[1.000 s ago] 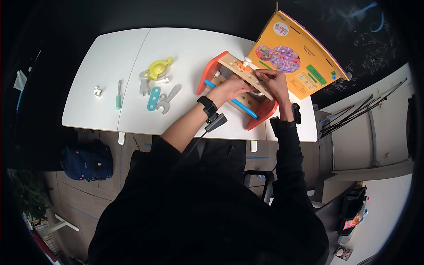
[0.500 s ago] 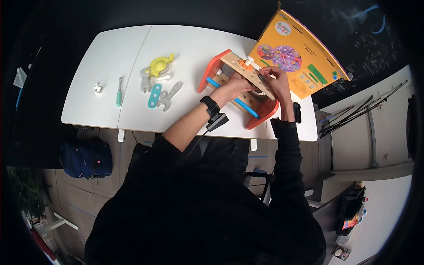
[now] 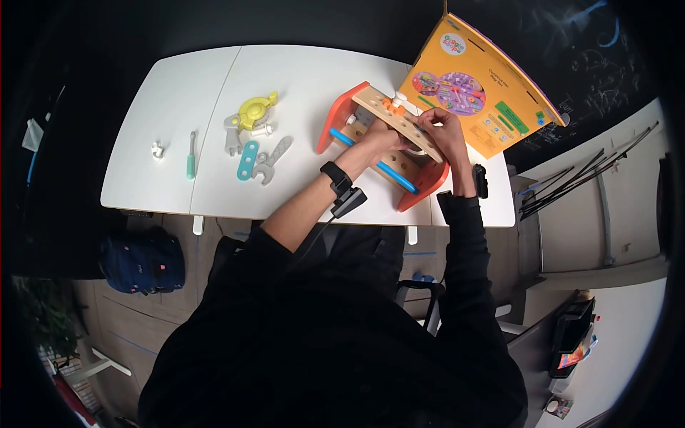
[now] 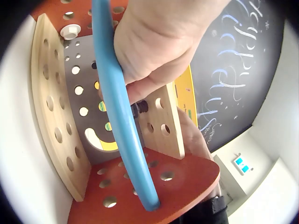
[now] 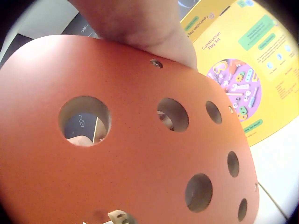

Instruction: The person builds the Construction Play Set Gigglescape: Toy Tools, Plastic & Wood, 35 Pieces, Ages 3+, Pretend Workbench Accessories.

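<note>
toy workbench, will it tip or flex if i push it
The toy workbench looks stiff, with boards joining two red end panels. Those wide-set panels should probably resist sideways tipping. Its smooth, round blue bar may be slippery to grip.

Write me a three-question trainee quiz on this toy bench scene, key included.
1. True or false: the blue rod spans between the two red-orange side panels of the toy bench.
2. Which of the person's hands reaches across that rod?
3. Pick one. The screwdriver handle is: A purple, B teal, C black.

Key: 1 true; 2 the left hand; 3 B.
</note>
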`<act>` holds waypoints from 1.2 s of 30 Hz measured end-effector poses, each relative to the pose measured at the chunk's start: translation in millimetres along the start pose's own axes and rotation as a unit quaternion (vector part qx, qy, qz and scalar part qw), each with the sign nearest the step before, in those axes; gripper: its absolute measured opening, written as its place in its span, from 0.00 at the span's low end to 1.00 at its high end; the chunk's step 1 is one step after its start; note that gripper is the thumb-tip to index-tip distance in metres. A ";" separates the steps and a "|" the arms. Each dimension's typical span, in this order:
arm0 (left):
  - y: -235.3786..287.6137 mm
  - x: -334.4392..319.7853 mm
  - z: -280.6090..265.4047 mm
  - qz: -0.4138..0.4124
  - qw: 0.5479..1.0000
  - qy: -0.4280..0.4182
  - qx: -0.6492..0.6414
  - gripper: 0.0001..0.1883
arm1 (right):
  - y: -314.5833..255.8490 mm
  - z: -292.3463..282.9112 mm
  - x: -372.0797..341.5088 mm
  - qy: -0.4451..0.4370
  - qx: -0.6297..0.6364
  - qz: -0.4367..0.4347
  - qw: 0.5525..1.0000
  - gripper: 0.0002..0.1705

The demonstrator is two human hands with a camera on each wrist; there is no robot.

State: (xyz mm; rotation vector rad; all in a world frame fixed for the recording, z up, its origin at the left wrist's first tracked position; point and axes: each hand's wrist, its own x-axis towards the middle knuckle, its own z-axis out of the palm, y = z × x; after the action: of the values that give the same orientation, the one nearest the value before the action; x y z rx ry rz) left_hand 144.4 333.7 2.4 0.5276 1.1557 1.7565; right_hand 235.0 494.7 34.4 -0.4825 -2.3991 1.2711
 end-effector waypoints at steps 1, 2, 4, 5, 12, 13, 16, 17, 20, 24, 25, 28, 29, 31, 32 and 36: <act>-3.3 2.8 -2.5 -0.001 1.000 -0.001 0.002 0.16 | -1.0 0.6 -0.7 0.001 -0.002 -0.007 1.000 0.12; -6.9 5.3 -5.3 -0.009 1.000 -0.007 0.006 0.17 | -2.1 0.6 -0.9 0.001 -0.005 -0.014 1.000 0.12; -5.8 5.0 -4.9 -0.018 1.000 -0.014 0.010 0.18 | -4.1 0.6 -1.6 0.005 -0.003 -0.017 1.000 0.12; -1.4 1.1 -2.5 -0.038 0.999 0.002 0.031 0.19 | -5.1 0.8 -2.8 0.008 0.000 -0.019 1.000 0.12; -21.1 15.5 -6.4 0.071 0.991 0.106 0.052 0.21 | -6.0 0.5 -2.1 -0.007 -0.037 -0.017 0.999 0.07; -20.7 12.5 -4.6 0.068 0.991 0.106 0.053 0.21 | -6.2 0.6 -2.5 0.000 -0.023 -0.015 1.000 0.10; -26.2 14.4 -5.4 0.096 0.991 0.083 0.048 0.18 | -4.1 2.0 -1.8 0.007 -0.003 -0.015 1.000 0.14; -39.5 30.3 -13.2 0.097 0.988 0.115 0.030 0.18 | -4.4 2.2 -2.1 0.010 -0.002 -0.018 1.000 0.14; -25.3 11.4 -4.7 0.094 0.977 0.169 0.087 0.17 | -2.9 1.3 -1.8 0.010 -0.013 -0.022 1.000 0.14; -29.3 13.3 -1.8 0.088 0.978 0.163 0.100 0.17 | 0.1 1.8 -0.9 0.012 -0.007 -0.027 1.000 0.13; -24.0 9.8 -1.7 0.088 0.978 0.163 0.101 0.17 | 0.4 1.6 -0.1 0.013 -0.007 -0.026 1.000 0.13; -17.4 -1.3 -1.0 0.083 0.992 0.086 0.043 0.18 | -0.1 2.3 -2.6 0.016 -0.009 -0.022 1.000 0.13; -26.3 3.0 -1.6 0.140 0.972 0.155 0.111 0.17 | -1.1 2.5 -3.2 0.015 -0.011 -0.026 0.999 0.13; -27.6 6.4 0.2 0.198 0.938 0.218 0.182 0.19 | -2.5 2.1 0.2 0.019 -0.010 -0.032 0.999 0.13; -24.6 0.9 3.8 0.184 0.957 0.182 0.129 0.20 | -2.0 2.5 -0.1 0.019 -0.008 -0.033 0.999 0.13; -25.2 -1.3 -8.6 0.119 0.992 0.025 -0.009 0.22 | -6.3 2.6 -4.4 0.023 0.004 -0.030 0.999 0.12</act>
State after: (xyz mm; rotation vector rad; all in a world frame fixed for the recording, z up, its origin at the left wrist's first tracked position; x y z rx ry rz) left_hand 150.4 331.4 -23.5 0.6352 1.1473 1.9925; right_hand 236.8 487.5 37.5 -0.4307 -2.3503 1.2312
